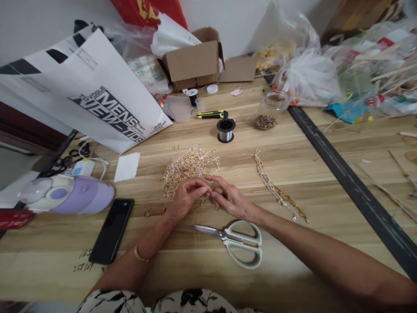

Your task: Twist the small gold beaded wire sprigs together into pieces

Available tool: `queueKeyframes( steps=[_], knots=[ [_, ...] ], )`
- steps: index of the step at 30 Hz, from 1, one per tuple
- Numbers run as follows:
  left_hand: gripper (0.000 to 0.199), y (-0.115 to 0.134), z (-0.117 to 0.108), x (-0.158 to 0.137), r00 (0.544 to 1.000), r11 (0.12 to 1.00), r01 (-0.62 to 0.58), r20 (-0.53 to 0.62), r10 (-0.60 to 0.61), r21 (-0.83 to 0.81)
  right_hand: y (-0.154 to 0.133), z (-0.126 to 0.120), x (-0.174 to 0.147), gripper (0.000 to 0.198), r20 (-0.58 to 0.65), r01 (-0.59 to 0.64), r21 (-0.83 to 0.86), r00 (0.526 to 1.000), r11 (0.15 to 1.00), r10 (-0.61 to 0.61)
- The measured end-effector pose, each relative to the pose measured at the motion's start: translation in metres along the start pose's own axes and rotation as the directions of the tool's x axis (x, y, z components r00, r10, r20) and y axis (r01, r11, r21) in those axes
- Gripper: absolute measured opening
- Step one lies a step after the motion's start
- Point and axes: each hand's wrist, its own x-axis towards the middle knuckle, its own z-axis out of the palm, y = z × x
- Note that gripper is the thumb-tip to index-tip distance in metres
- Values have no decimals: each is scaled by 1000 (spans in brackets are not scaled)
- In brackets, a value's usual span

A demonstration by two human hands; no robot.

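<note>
My left hand and my right hand meet fingertip to fingertip at the near edge of a pile of small gold and clear beaded pieces. Thumb and fingers of each are pinched together; whatever lies between them is too small to name. Just below the hands, white-handled scissors lie with blades pointing left. To the right rest several gold and silver chains in a loose bundle. A few gold bits sit left of my left wrist.
A wire spool, a yellow-black utility knife and a jar of beads stand beyond the pile. At left are a phone, a purple bottle and a white paper bag. A cardboard box is behind.
</note>
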Motion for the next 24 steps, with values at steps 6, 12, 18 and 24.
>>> queueKeyframes(
  steps=[6,12,18,24],
  knots=[
    [10,-2,-1,1,999,999,-1,-36,-1,-49,0,2,1,18,-114,-80,28,990,996,83],
    [10,-3,-2,2,999,1000,3,-52,-3,-5,-2,2,2,17,-120,-83,-6,989,997,81],
    [13,-2,-1,1,993,997,68,-92,-69,-24,-2,1,-2,12,-141,-32,-98,990,995,18],
    [16,1,2,1,986,989,134,-97,-139,-61,-5,2,-6,10,-151,62,-184,984,981,-90]
  ],
)
